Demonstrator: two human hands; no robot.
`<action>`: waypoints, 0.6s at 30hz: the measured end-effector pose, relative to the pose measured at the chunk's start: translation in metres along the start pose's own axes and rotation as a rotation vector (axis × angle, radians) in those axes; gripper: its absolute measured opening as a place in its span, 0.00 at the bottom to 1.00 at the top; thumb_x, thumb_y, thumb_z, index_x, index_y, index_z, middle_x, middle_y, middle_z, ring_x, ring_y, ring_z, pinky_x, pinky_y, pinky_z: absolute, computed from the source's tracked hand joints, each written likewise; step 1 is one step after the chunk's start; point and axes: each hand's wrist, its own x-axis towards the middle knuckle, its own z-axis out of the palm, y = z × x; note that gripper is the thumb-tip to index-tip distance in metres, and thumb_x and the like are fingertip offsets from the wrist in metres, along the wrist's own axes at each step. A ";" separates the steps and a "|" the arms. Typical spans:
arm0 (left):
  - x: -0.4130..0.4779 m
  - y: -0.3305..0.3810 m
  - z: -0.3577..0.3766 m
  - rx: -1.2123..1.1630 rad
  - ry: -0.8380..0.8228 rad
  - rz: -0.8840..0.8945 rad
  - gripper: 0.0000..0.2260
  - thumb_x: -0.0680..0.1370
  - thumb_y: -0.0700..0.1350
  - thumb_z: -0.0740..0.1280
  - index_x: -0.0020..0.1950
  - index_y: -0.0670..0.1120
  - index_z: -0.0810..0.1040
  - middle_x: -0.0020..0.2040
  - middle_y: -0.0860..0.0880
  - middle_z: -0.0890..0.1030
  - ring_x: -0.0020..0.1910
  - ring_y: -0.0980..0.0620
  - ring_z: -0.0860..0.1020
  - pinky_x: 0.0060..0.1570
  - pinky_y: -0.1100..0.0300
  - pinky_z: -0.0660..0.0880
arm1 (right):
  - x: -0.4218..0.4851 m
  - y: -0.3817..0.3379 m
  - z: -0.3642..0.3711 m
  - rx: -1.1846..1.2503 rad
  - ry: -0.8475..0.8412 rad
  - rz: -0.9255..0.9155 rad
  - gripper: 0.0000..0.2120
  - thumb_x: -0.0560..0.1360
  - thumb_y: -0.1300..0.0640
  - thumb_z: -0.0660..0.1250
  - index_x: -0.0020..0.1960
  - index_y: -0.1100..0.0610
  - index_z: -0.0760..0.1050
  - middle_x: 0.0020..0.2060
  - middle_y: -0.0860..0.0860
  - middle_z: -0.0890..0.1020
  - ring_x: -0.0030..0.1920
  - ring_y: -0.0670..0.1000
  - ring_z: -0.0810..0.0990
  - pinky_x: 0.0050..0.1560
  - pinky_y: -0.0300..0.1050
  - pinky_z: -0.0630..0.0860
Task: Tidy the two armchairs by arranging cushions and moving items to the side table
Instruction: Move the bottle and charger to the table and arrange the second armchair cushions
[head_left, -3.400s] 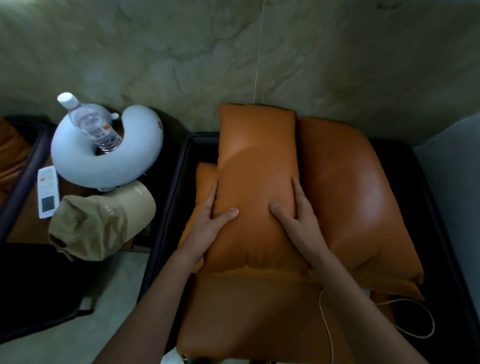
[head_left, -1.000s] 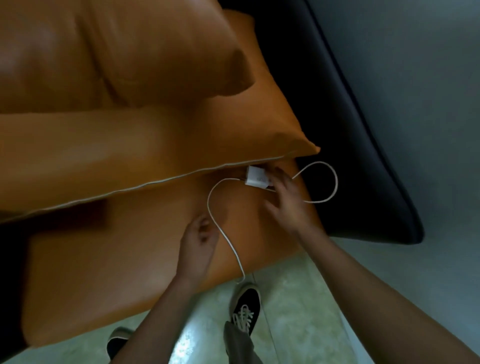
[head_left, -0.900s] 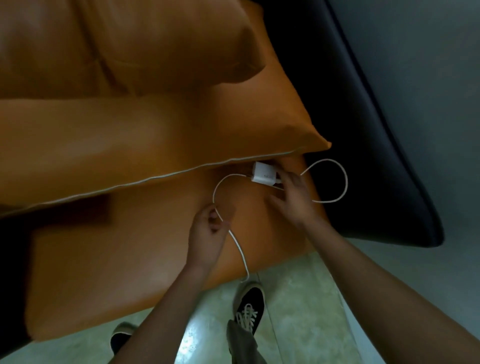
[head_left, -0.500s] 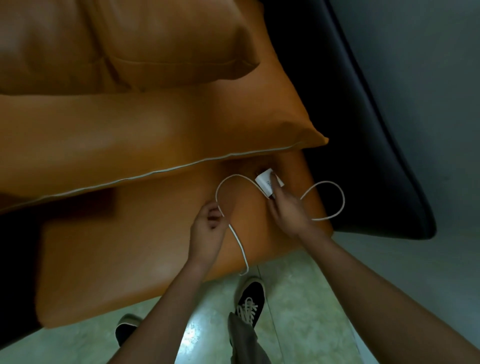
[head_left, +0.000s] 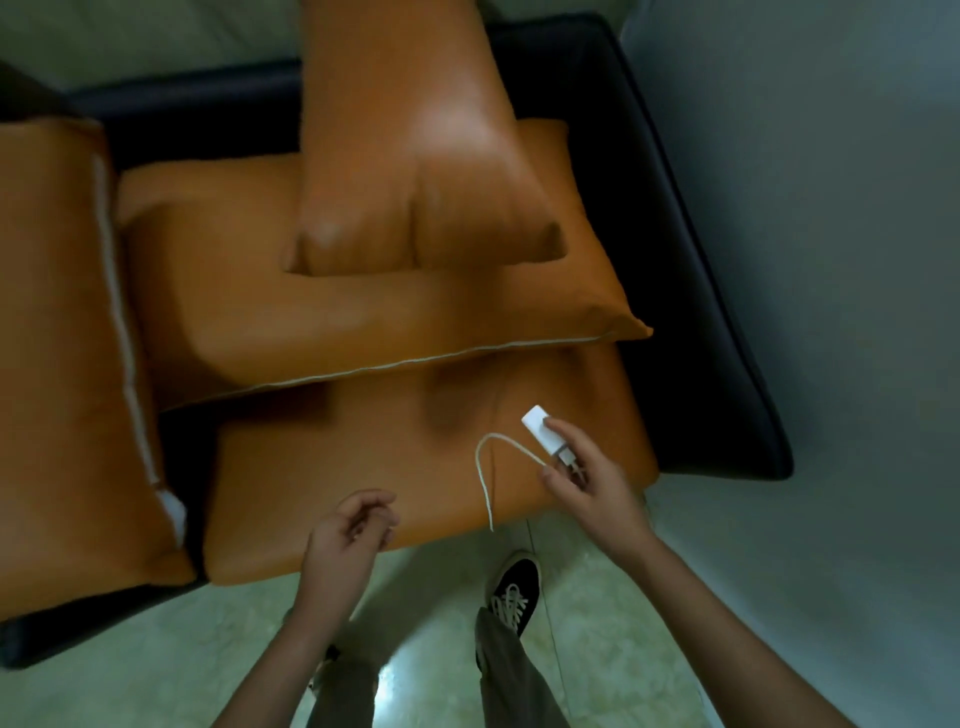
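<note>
A white charger (head_left: 543, 433) with its white cable (head_left: 485, 467) is lifted above the orange seat cushion (head_left: 363, 467); my right hand (head_left: 587, 480) pinches it, and the cable loops down toward the seat's front edge. My left hand (head_left: 345, 535) hovers over the seat's front edge, fingers loosely curled, holding nothing. A large orange cushion (head_left: 363, 312) lies across the back of the seat, with a smaller orange cushion (head_left: 415, 171) resting on top of it.
The armchair's black frame (head_left: 701, 312) runs along the right side and back. Another orange cushion (head_left: 57, 338) stands at the left. Pale tiled floor (head_left: 597, 597) and my shoes lie below. A grey wall (head_left: 831, 208) rises on the right.
My right hand has lifted the charger off the seat and pulled it toward me. My left hand let go of the cable and moved left. The camera view tilted up over the chair.
</note>
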 end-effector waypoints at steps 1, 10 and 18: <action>-0.008 0.009 -0.014 0.002 0.019 0.010 0.08 0.81 0.37 0.66 0.52 0.48 0.83 0.42 0.49 0.85 0.40 0.54 0.82 0.41 0.64 0.80 | -0.008 -0.016 0.004 0.001 -0.010 -0.010 0.25 0.78 0.57 0.70 0.69 0.34 0.71 0.44 0.49 0.80 0.37 0.44 0.76 0.37 0.43 0.73; -0.073 0.085 -0.143 -0.083 0.110 0.081 0.06 0.81 0.42 0.66 0.51 0.50 0.82 0.43 0.50 0.85 0.42 0.51 0.83 0.44 0.61 0.80 | -0.057 -0.185 0.077 -0.042 -0.089 -0.156 0.25 0.77 0.59 0.72 0.69 0.38 0.73 0.42 0.45 0.82 0.36 0.44 0.76 0.37 0.45 0.74; -0.113 0.085 -0.311 -0.195 0.219 0.211 0.09 0.82 0.41 0.66 0.50 0.54 0.84 0.42 0.49 0.85 0.41 0.51 0.83 0.44 0.60 0.80 | -0.090 -0.330 0.220 -0.057 -0.119 -0.354 0.29 0.77 0.58 0.72 0.69 0.31 0.68 0.59 0.25 0.75 0.58 0.33 0.76 0.51 0.32 0.77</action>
